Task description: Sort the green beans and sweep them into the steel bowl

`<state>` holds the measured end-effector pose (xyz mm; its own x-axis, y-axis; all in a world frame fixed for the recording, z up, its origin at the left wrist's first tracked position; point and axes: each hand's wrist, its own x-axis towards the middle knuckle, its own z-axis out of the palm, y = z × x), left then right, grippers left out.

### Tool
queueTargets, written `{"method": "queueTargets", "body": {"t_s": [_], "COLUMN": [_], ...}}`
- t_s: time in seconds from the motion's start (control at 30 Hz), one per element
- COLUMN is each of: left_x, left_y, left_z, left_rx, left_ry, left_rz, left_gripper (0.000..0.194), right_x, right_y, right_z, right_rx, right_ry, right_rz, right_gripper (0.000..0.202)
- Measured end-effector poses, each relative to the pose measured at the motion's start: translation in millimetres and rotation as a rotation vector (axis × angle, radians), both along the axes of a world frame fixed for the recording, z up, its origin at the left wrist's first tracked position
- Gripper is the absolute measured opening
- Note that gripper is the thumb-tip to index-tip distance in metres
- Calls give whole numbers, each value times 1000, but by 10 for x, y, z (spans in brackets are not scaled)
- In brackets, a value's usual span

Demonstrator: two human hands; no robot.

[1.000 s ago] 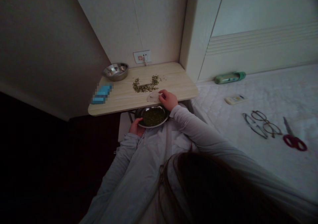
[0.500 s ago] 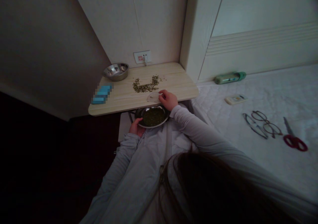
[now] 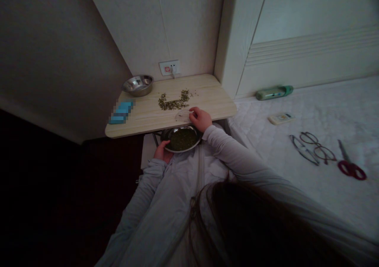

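My left hand (image 3: 163, 151) grips the left rim of a shiny metal bowl (image 3: 189, 148), its thumb over the edge. Dark green bits (image 3: 182, 138) fill the bowl, which sits just below the table's front edge, at my lap. My right hand (image 3: 201, 119) is at that edge, fingers closed on the right side of a clear, round, flat piece (image 3: 181, 116) like a plastic lid. A few small specks show on or under this piece. Beyond it, small green-brown grains (image 3: 174, 101) lie scattered in a U shape on the wooden table (image 3: 142, 121).
A second metal bowl (image 3: 139, 86) stands at the table's back left, near a pixelated blue object (image 3: 122, 112). A wall socket (image 3: 169, 68) holds a plug. On the white bed to the right lie a green bottle-like item (image 3: 274, 93), a remote (image 3: 281, 118), glasses (image 3: 324, 153) and red-handled scissors (image 3: 351, 170).
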<state>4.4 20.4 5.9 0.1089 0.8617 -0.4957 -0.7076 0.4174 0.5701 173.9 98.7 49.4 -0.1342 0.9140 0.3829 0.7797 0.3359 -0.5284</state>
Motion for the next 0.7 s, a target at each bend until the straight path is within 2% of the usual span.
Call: {"method": "queueTargets", "body": {"t_s": [0.27, 0.7], "left_x": [20, 4], "left_y": [-9, 2], "left_z": [35, -12], "left_rx": [0, 25], "left_ry": [-19, -9], "left_rz": [10, 19], "left_gripper": [30, 28], "right_x": [3, 8], "right_y": [-5, 1], "right_z": [1, -5], "right_rx": [2, 6], "right_ry": [0, 7], "right_rz": [3, 2], "right_gripper": [32, 31]}}
